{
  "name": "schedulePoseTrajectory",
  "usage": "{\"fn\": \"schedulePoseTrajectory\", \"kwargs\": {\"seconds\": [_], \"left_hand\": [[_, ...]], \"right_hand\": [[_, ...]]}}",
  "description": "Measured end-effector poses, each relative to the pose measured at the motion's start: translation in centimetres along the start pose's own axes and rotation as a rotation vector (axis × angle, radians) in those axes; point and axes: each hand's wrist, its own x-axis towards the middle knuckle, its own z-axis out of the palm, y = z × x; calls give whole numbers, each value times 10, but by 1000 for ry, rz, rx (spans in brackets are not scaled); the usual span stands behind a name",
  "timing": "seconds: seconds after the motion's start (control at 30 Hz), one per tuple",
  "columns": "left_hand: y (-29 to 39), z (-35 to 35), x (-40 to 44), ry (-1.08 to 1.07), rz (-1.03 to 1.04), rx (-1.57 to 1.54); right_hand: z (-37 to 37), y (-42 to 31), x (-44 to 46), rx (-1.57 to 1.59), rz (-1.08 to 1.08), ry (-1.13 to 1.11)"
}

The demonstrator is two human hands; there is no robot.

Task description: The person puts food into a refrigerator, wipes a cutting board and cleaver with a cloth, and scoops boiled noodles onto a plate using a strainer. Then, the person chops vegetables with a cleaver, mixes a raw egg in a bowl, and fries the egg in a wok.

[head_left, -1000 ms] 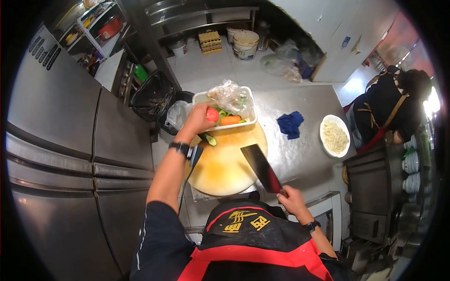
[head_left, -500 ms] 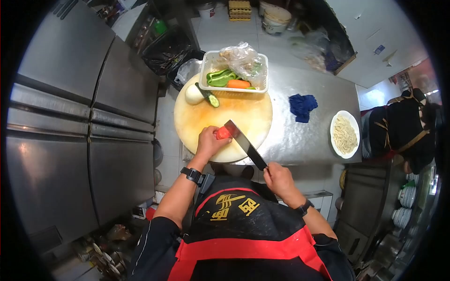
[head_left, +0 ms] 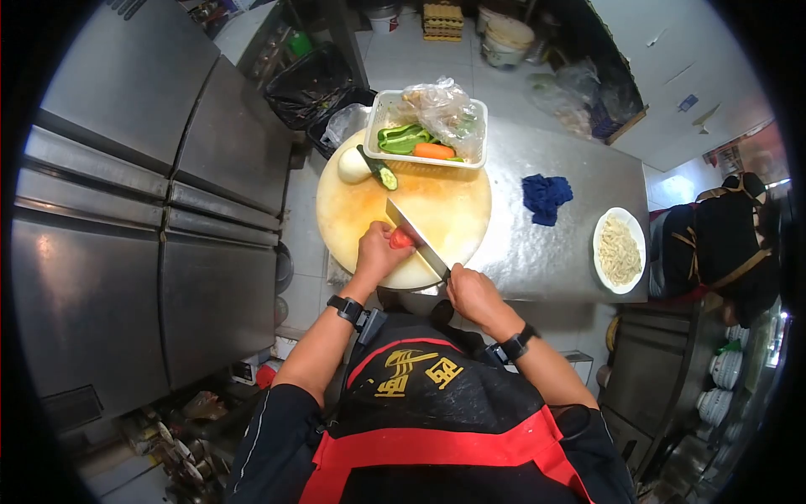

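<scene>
In the grip of my left hand (head_left: 378, 250), the red piece (head_left: 401, 239) sat low on the round board (head_left: 457, 214). The cleaver (head_left: 416, 238) slanted close beside it, its handle clamped in my right hand (head_left: 476, 294), the hands slightly apart. Beyond them lay the cucumber (head_left: 384, 173), white vegetable (head_left: 353, 167) and basket (head_left: 428, 162); rightward, the blue cloth (head_left: 546, 200) and noodle bowl (head_left: 599, 252) rested on the table (head_left: 512, 269).

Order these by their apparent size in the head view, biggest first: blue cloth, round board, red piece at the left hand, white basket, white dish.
1. Round board
2. White basket
3. White dish
4. Blue cloth
5. Red piece
</scene>
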Motion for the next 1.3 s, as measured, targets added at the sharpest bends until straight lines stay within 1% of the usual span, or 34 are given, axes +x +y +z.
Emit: {"fn": "schedulePoseTrajectory", "kwargs": {"seconds": [0.07,0.1,0.13,0.17,0.2,0.27,0.3,0.33,0.37,0.4,0.43,0.47,0.5,0.53,0.6,0.67,0.73,0.77,0.83,0.87,0.93,0.97,1.03,1.07,1.13,1.17,1.23,1.3], "left_hand": [[-12,0,6,7,-103,-89],[-14,-5,9,8,-92,-85],[-16,-11,11,13,-122,-145],[-17,-16,16,18,-148,-207],[-18,-22,24,14,-132,-208],[-18,-31,44,119,52,-368],[-13,-29,57,145,173,-350],[2,-32,67,132,185,-355],[17,-35,79,106,375,-150],[29,-34,89,75,557,55],[31,-27,97,51,557,48],[31,-21,105,83,730,111],[30,-14,108,117,912,169],[38,-15,97,97,923,155],[46,-21,67,28,805,297],[26,-14,40,-266,880,159],[26,-20,33,-334,1115,174],[23,-21,34,-341,1122,165],[12,-23,36,-482,1045,178],[6,-22,34,-483,1043,172],[2,-23,38,-416,1022,267],[-1,-25,40,-414,1024,268],[1,-35,37,-337,1024,222],[-1,-35,39,-336,1024,222],[-5,-34,44,-314,1113,148],[-5,-34,44,-315,1113,149],[3,-37,44,-408,1106,146],[4,-33,48,-417,1096,173]], "right_hand": [[-3,0,-4,2,3,-27],[-5,3,-13,-5,32,-77],[-7,5,-21,-14,63,-126],[-6,9,-24,-19,63,-112],[-3,11,-28,-23,86,-104],[0,16,-35,-25,127,-78],[-1,19,-39,96,133,-2],[-2,18,-43,216,136,75],[-4,14,-52,206,187,142],[-10,8,-56,205,205,152],[-15,-1,-64,179,257,260],[-15,-6,-71,155,313,367],[-12,-1,-75,210,404,364],[-18,-9,-75,295,384,434],[-14,-12,-77,182,410,476],[-3,-17,-76,140,447,461],[12,-20,-74,99,477,443],[20,-22,-73,69,480,436],[32,-28,-74,14,502,392],[37,-31,-75,10,505,388],[42,-35,-69,37,487,348],[43,-36,-67,-1,497,297],[38,-45,-62,-46,486,283],[33,-49,-58,-92,470,270],[17,-57,-51,-125,458,244],[13,-61,-50,-159,447,217],[14,-69,-46,-162,430,240],[22,-65,-43,-170,409,261]]}}
